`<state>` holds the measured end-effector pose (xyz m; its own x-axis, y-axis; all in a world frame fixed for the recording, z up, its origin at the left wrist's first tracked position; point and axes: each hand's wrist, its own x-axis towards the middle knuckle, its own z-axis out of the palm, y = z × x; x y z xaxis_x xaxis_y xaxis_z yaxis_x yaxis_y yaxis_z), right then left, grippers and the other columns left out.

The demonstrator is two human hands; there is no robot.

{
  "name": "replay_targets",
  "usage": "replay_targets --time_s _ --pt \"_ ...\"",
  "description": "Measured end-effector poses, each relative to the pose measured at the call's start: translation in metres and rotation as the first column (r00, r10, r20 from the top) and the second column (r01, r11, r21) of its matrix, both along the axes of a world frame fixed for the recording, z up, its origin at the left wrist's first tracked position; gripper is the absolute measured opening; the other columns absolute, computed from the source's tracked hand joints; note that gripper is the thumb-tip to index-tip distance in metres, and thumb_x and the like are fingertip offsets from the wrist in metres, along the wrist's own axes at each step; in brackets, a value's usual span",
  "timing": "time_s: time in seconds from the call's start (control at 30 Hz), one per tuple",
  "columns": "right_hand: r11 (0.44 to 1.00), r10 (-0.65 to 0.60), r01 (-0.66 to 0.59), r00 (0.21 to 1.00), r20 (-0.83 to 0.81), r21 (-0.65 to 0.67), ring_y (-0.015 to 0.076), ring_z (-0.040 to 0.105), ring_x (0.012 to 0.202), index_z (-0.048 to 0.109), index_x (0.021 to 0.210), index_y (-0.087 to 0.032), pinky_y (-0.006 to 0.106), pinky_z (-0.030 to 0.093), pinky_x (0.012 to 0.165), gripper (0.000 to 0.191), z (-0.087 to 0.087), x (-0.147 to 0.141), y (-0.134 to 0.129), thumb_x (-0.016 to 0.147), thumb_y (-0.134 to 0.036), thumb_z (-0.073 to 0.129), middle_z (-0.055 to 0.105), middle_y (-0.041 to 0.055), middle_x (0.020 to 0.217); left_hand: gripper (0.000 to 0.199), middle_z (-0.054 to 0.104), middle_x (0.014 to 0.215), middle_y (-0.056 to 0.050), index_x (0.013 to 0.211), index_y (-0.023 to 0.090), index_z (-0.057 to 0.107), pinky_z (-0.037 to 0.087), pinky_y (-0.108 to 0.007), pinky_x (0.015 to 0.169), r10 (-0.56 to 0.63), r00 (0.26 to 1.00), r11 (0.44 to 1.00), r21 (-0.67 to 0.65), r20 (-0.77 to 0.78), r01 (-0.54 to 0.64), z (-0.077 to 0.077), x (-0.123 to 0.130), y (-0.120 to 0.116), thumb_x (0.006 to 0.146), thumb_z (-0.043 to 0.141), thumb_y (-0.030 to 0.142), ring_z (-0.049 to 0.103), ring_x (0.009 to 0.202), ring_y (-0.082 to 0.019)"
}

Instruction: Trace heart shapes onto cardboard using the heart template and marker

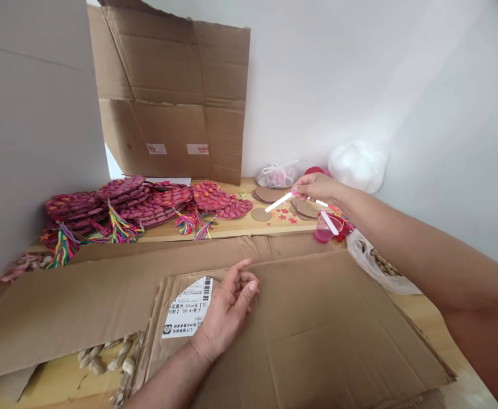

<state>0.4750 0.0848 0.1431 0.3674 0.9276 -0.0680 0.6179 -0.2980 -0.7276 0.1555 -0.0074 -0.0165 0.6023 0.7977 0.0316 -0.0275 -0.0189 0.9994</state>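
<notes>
My right hand (314, 186) pinches a flat white stick (279, 202), with a bit of pink by the fingertips. The stick slants down left over a round cardboard disc (260, 214). Below that hand stands a clear cup with pink contents (324, 234), and another white stick (329, 222) leans in it. More cardboard discs (307, 208) and small red and orange star and flower cut-outs (283, 216) lie beside it. My left hand (234, 304) rests empty on a flat cardboard sheet (317, 318), fingers loosely bent and apart, near a printed white label (184, 309).
Piled on the left are pink-red scaled round crafts (146, 201) with multicoloured tassels (123, 224). A cardboard panel (172, 85) stands behind. White bags (357, 165) sit back right; peanuts fill an open bag (379, 261), and more peanuts (112, 355) lie lower left.
</notes>
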Motion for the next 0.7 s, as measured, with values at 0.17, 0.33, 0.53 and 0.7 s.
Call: replay_targets --time_s 0.17,0.33,0.53,0.7 --pt "0.979 -0.162 0.166 0.986 0.048 -0.12 0.0214 0.07 0.105 0.067 0.126 -0.017 0.042 0.062 0.089 0.034 -0.016 0.03 0.018 0.101 -0.039 0.067 0.07 0.0098 0.126 0.046 0.063 0.11 -0.005 0.142 0.025 0.053 0.052 -0.027 0.076 -0.029 0.998 0.998 0.05 -0.048 0.032 -0.006 -0.002 0.002 0.104 0.057 0.049 0.061 0.095 -0.016" --pt "0.968 -0.223 0.227 0.974 0.047 -0.108 0.025 0.068 0.115 0.064 0.134 -0.018 0.047 0.06 0.096 0.04 -0.019 0.043 0.019 0.1 -0.04 0.067 0.065 0.0116 0.136 0.037 0.065 0.111 -0.004 0.137 0.027 0.058 0.051 -0.03 0.092 -0.035 0.995 0.994 0.104 -0.097 0.045 -0.008 -0.005 0.001 0.104 0.057 0.045 0.062 0.104 -0.016" --pt "0.972 -0.22 0.215 0.975 -0.041 -0.098 0.0252 0.068 0.115 0.063 0.135 -0.018 0.048 0.06 0.096 0.041 -0.026 0.053 0.031 0.1 -0.04 0.068 0.065 0.0115 0.136 0.035 0.069 0.111 -0.003 0.132 0.028 0.063 0.051 -0.029 0.093 -0.028 0.988 0.989 0.138 -0.153 0.05 -0.009 -0.007 -0.001 0.104 0.058 0.046 0.065 0.104 -0.017" --pt "0.981 -0.14 0.119 0.98 -0.139 -0.15 0.0247 0.068 0.115 0.063 0.134 -0.019 0.047 0.06 0.096 0.04 -0.038 0.037 0.048 0.1 -0.04 0.067 0.065 0.0115 0.136 0.033 0.071 0.111 -0.003 0.13 0.029 0.066 0.052 -0.028 0.094 -0.017 0.985 0.988 0.152 -0.17 0.043 -0.012 -0.007 0.0 0.104 0.058 0.047 0.066 0.105 -0.017"
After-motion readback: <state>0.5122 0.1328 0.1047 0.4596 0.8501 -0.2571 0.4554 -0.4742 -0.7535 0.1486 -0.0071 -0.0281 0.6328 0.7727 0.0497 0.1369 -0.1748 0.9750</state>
